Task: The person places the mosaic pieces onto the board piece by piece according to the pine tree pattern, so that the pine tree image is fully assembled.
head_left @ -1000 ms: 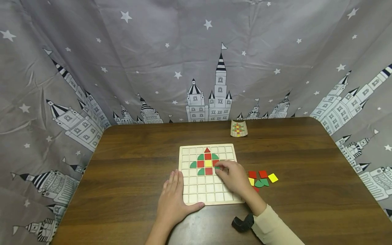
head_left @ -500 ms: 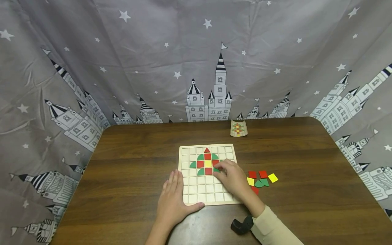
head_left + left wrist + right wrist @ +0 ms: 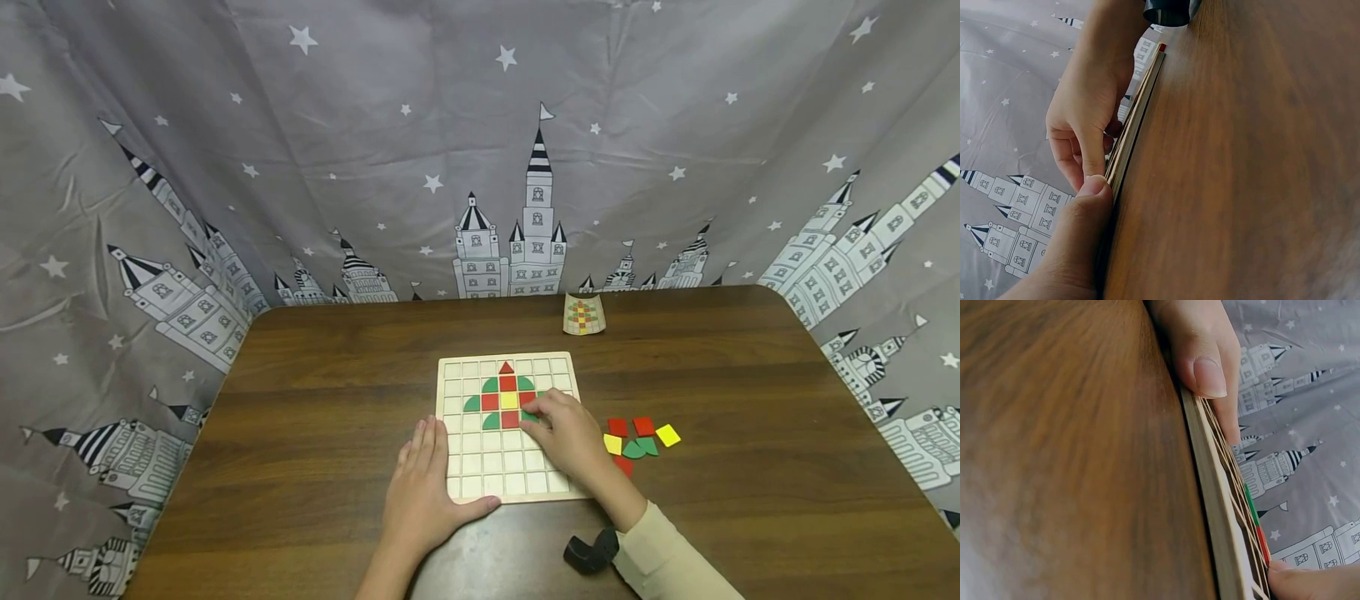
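A pale wooden grid board (image 3: 495,462) lies on the table, with red, green and yellow tiles set in its cells. A red triangle tile (image 3: 507,367) tops the pattern, and a yellow square tile (image 3: 509,401) is at its centre. My left hand (image 3: 422,483) rests along the board's left and near edges, fingers straight and thumb spread. My right hand (image 3: 570,437) reaches over the board's right side and pinches a green quarter-circle tile (image 3: 529,417) at a cell beside a red square. That hand partly hides another green tile (image 3: 542,394).
Right of the board lie loose tiles: red squares (image 3: 643,427), yellow squares (image 3: 667,435) and green quarter-circles (image 3: 647,447). A small curled pattern card (image 3: 583,315) sits at the table's far edge. A black device (image 3: 592,552) is by my right wrist; a grey castle-print curtain (image 3: 375,125) hangs behind.
My right hand has shifted slightly left and nearer with the green tile, down into a cell below the right red square. My left hand has stayed in place.
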Motion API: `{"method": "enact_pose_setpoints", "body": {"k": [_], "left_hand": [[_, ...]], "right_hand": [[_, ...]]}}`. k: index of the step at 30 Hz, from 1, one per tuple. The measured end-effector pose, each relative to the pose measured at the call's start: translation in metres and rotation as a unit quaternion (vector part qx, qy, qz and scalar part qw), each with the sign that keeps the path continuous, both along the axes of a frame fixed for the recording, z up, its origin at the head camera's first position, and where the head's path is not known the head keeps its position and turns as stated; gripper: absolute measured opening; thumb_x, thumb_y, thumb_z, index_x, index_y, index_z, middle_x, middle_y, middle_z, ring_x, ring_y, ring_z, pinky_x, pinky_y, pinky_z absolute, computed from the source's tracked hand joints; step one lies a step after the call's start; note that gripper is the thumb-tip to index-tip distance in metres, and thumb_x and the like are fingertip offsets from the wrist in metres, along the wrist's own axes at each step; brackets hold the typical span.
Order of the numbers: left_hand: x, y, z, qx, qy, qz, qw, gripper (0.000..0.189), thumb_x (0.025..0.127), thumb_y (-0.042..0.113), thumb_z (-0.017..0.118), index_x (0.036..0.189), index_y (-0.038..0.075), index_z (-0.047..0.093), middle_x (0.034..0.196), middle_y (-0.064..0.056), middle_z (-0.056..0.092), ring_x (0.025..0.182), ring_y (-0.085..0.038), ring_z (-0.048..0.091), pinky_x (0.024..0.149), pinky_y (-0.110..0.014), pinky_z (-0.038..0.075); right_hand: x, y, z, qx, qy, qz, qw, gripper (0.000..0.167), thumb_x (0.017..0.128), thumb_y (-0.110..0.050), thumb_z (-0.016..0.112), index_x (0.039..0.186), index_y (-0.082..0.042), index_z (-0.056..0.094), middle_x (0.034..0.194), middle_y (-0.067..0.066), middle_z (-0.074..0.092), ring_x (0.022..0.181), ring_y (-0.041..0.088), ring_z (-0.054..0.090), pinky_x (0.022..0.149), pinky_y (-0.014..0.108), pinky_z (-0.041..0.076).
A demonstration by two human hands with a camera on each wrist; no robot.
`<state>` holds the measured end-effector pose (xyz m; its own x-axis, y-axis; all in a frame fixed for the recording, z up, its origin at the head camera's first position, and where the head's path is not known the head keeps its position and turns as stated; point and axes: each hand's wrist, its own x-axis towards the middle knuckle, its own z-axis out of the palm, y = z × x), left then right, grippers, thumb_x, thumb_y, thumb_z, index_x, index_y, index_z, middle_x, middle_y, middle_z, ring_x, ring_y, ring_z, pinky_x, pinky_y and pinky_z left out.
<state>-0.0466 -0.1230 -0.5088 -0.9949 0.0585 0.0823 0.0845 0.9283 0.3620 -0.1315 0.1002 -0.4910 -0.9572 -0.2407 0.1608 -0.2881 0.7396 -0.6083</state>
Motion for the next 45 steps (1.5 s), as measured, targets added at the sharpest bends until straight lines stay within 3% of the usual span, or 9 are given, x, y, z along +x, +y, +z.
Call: {"method": "enact_pose_setpoints", "body": {"k": [9, 21, 26, 30, 34, 39, 45], "left_hand": [[0.0, 0.0, 0.001, 0.002, 0.0, 0.0, 1.0, 0.134, 0.064, 0.091, 0.059, 0.155, -0.001, 0.025, 0.164, -0.017, 0.022, 0.153, -0.031, 0.021, 0.121, -0.049, 0.027], [0.0, 0.001, 0.0, 0.004, -0.007, 0.003, 1.0, 0.135, 0.063, 0.091, 0.059, 0.156, 0.0, 0.024, 0.165, -0.016, 0.02, 0.154, -0.031, 0.021, 0.122, -0.05, 0.027], [0.0, 0.001, -0.001, 0.002, -0.005, 0.002, 1.0, 0.135, 0.063, 0.092, 0.057, 0.156, 0.0, 0.024, 0.165, -0.017, 0.021, 0.154, -0.031, 0.02, 0.122, -0.05, 0.026], [-0.001, 0.001, -0.002, 0.002, -0.004, 0.003, 1.0, 0.136, 0.063, 0.093, 0.057, 0.156, 0.0, 0.024, 0.165, -0.017, 0.02, 0.154, -0.031, 0.02, 0.122, -0.05, 0.026], [-0.001, 0.001, -0.002, 0.004, -0.006, 0.005, 1.0, 0.136, 0.062, 0.093, 0.057, 0.156, 0.0, 0.023, 0.165, -0.016, 0.019, 0.154, -0.031, 0.019, 0.122, -0.05, 0.026], [-0.002, 0.001, -0.002, 0.006, -0.008, 0.005, 0.9999, 0.136, 0.062, 0.092, 0.058, 0.156, 0.001, 0.023, 0.165, -0.016, 0.019, 0.154, -0.03, 0.019, 0.122, -0.05, 0.026], [-0.001, 0.001, -0.003, 0.005, -0.008, 0.005, 0.9999, 0.136, 0.062, 0.093, 0.057, 0.157, 0.001, 0.023, 0.166, -0.015, 0.019, 0.154, -0.03, 0.018, 0.122, -0.05, 0.026]], "right_hand": [[0.0, 0.001, 0.0, 0.019, 0.007, 0.011, 0.9997, 0.021, 0.085, -0.031, 0.078, 0.103, -0.02, 0.078, 0.091, -0.01, 0.064, 0.083, 0.009, 0.058, 0.07, 0.028, 0.047], [0.001, 0.0, 0.002, 0.036, 0.008, 0.015, 0.9992, 0.017, 0.086, -0.03, 0.078, 0.099, -0.019, 0.079, 0.092, -0.008, 0.063, 0.084, 0.012, 0.056, 0.071, 0.028, 0.046], [0.003, 0.002, 0.003, 0.046, 0.014, 0.022, 0.9986, 0.024, 0.085, -0.029, 0.078, 0.107, -0.018, 0.079, 0.096, -0.008, 0.065, 0.085, 0.011, 0.057, 0.07, 0.028, 0.047], [0.005, 0.01, 0.007, 0.031, 0.009, 0.018, 0.9993, 0.03, 0.086, -0.026, 0.078, 0.115, -0.018, 0.076, 0.103, -0.006, 0.071, 0.093, 0.015, 0.062, 0.077, 0.033, 0.053], [0.006, 0.026, 0.015, 0.016, 0.013, -0.001, 0.9998, 0.027, 0.088, -0.023, 0.075, 0.115, -0.018, 0.075, 0.108, -0.005, 0.072, 0.092, 0.015, 0.06, 0.076, 0.033, 0.051], [0.007, 0.062, 0.024, 0.036, 0.012, -0.014, 0.9992, 0.029, 0.089, -0.024, 0.075, 0.117, -0.015, 0.074, 0.109, -0.002, 0.07, 0.092, 0.016, 0.056, 0.076, 0.034, 0.048], [0.011, 0.116, 0.023, 0.065, -0.005, 0.019, 0.9977, 0.034, 0.084, -0.024, 0.08, 0.117, -0.018, 0.073, 0.108, -0.005, 0.068, 0.095, 0.016, 0.051, 0.077, 0.033, 0.046]]}}
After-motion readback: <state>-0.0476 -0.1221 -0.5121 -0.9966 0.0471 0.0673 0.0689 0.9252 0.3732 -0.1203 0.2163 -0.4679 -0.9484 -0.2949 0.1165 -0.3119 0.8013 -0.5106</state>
